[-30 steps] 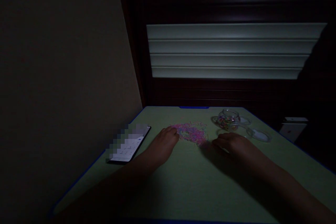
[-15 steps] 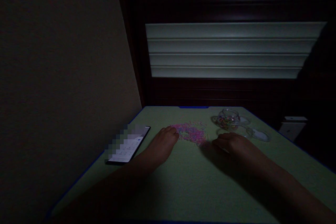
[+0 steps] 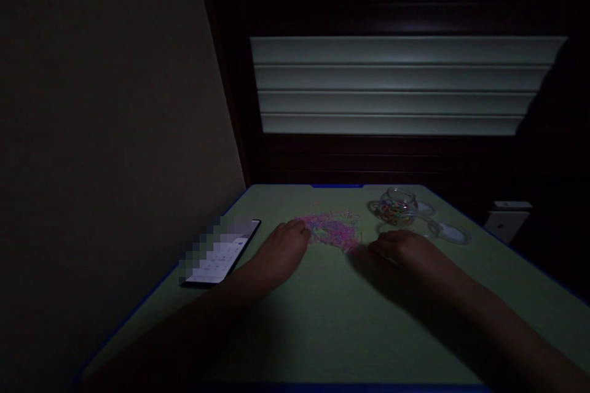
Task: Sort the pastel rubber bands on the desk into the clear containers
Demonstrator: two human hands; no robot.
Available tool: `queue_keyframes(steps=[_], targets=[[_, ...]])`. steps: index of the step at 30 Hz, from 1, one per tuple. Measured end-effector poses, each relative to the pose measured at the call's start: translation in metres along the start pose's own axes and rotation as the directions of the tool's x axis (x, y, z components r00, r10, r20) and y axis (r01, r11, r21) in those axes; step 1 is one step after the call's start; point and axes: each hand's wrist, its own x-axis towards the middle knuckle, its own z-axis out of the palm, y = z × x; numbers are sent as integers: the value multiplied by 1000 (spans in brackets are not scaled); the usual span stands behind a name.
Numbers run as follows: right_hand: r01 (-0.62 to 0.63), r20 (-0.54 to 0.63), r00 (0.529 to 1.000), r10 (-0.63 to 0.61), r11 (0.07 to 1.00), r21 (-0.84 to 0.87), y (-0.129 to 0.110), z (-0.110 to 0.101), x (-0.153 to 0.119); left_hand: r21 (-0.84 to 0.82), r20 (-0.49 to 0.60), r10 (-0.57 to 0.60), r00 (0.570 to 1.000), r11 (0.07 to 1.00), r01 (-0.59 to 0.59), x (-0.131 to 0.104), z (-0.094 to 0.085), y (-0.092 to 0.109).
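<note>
A loose pile of thin pink and purple bands lies on the green table. At the pile's left edge is my left hand, its fingers bent together at the bands; whatever the fingertips hold is too small to make out. My right hand rests just right of the pile, fingers closed together, and its fingertips are too dark to show any item. Behind my right hand stands a clear round jar with colourful bands inside.
A phone with a lit screen lies left of my left hand. Clear round lids lie near the jar at the right. White boxes stand beyond the table's right edge. A wall borders the left side.
The whole view has shifted slightly. A small pink bit now lies behind the pile, where none showed before. Both hands keep nearly the same places.
</note>
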Motion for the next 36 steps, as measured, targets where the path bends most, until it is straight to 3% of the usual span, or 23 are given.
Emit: queue_keyframes(steps=[12,29,33,36], targets=[[11,-23,1000,-12,1000,-16,0,2,-1,-58,-23,-2,1000,998,0,0,1,-2],[25,-40,999,-25,1000,10,-1,2,-2,-129,-74,-45,996,991,35,-1,-16,9],[24,-37,999,-24,1000,8,-2,1,-1,-211,-109,-86,990,976,61,-1,-19,11],[13,-25,1000,-12,1000,25,-3,0,0,-369,-143,-148,979,925,86,1,-17,12]])
